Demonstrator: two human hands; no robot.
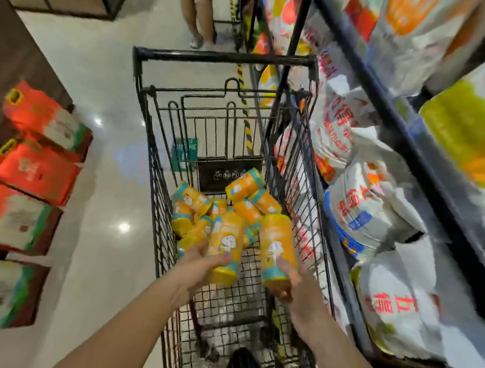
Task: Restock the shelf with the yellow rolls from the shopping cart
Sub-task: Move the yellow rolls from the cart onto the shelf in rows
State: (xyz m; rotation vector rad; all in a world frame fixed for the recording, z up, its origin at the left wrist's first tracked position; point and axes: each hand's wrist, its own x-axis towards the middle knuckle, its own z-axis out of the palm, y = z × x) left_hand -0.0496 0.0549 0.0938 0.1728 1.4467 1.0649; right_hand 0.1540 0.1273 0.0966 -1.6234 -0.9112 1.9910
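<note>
The person's left hand (200,267) curls fingers and thumb round one yellow roll (226,245), and the right hand (295,294) grips a second yellow roll (278,244) by its teal-banded near end, both lifted over the wire floor of the shopping cart (225,57). The remaining rolls (219,203) lie heaped toward the cart's far end. Just right of the cart stands the shelf (399,132) packed with white sacks (364,208); red boxes (33,167) line the left, and another person's legs (199,12) show up the aisle.
</note>
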